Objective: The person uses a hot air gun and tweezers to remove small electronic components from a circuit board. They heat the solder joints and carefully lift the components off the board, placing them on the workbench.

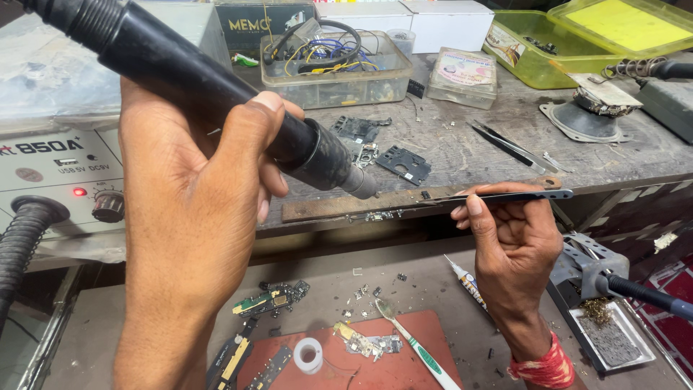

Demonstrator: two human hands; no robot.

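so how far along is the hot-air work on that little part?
Done: station is on, red light lit; stripped boards lie on the lower shelf. In hand: left hand aims the hot-air nozzle at a small part on the wooden strip, while right hand holds tweezers to it. Left: the part is not yet lifted off.

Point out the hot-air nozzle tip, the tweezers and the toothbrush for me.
hot-air nozzle tip [361,185], head view, on its metal end.
tweezers [520,195], head view, mid-shaft.
toothbrush [422,354], head view, on the handle.
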